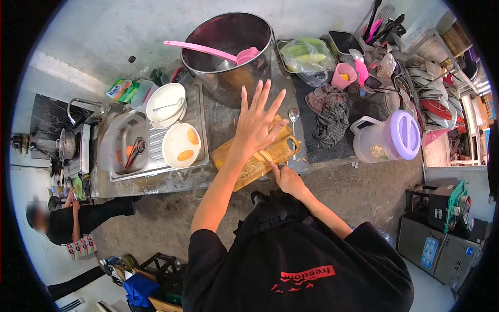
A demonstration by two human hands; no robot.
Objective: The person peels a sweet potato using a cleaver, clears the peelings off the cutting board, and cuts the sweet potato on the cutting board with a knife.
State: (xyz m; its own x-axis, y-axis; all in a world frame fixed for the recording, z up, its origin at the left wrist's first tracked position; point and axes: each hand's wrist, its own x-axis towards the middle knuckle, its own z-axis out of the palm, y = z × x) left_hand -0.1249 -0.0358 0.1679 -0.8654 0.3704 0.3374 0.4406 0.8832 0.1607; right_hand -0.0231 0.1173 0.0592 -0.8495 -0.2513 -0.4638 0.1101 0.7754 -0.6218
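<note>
My left hand [259, 117] is raised over the wooden cutting board [239, 174], fingers spread and nothing in them. My right hand [289, 179] grips a knife [266, 156] at the board's near edge. By the blade lies an orange vegetable piece [257, 155], partly hidden by the knife and my left hand. Small orange scraps lie around the board. A white bowl [175, 158] left of the board holds orange, elongated pieces. A metal spoon [294, 116] lies to the right, close to the board's handle end.
A large metal pot [228, 78] with a pink ladle [208, 50] across it stands behind the board. Left is a steel sink [117, 138]; right are a checkered cloth [332, 125] and a lidded purple jug [382, 138]. Another person [62, 221] stands far left.
</note>
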